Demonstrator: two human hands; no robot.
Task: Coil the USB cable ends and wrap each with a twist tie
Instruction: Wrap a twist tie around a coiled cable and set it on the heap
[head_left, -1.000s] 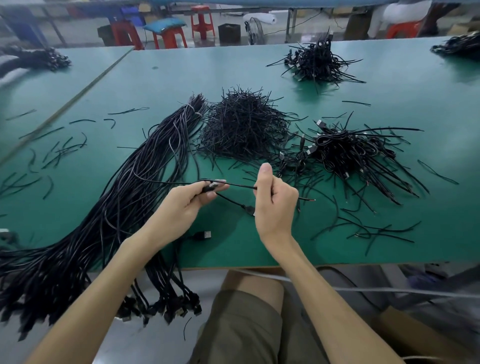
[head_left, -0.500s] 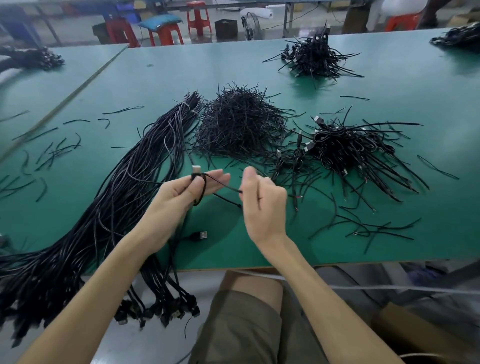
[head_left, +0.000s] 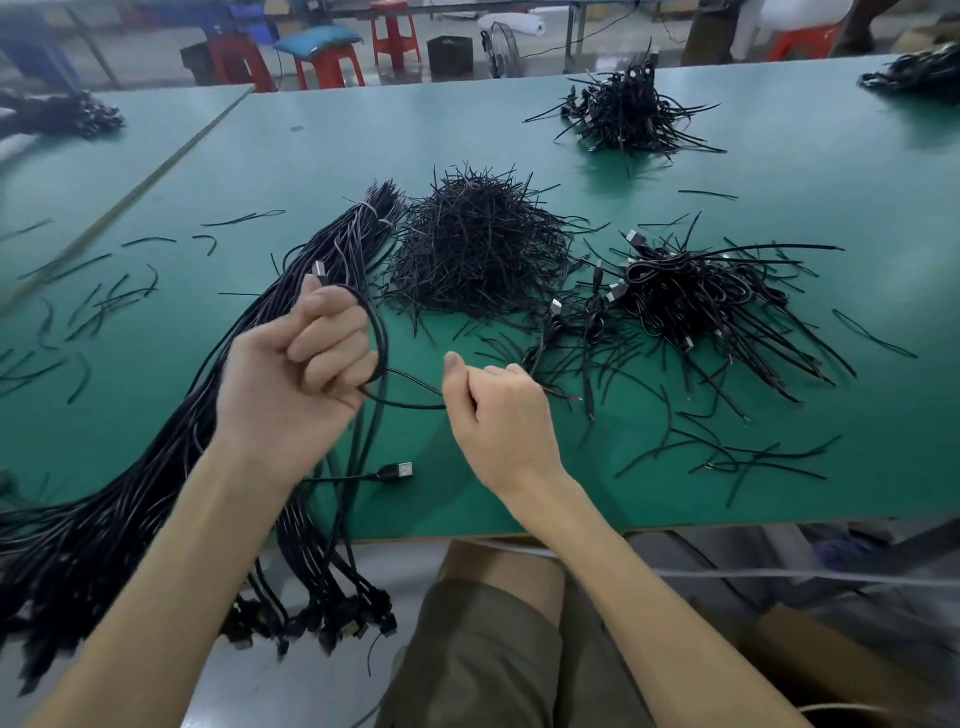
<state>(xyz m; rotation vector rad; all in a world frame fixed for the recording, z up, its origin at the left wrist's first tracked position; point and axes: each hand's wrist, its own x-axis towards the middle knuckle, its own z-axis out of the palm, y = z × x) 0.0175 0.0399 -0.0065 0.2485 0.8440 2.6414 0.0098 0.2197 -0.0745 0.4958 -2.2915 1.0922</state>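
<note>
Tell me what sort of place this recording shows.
Probably a cable-assembly workshop: a long green bench holds a bulk cable bundle, a heap of twist ties and a pile of coils, with red stools behind.

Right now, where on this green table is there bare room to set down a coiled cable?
Bare green table lies beyond the twist-tie heap, left of the far pile, and along the near edge right of the loose USB plug. Crowded: around the finished coils and cable bundle.
</note>
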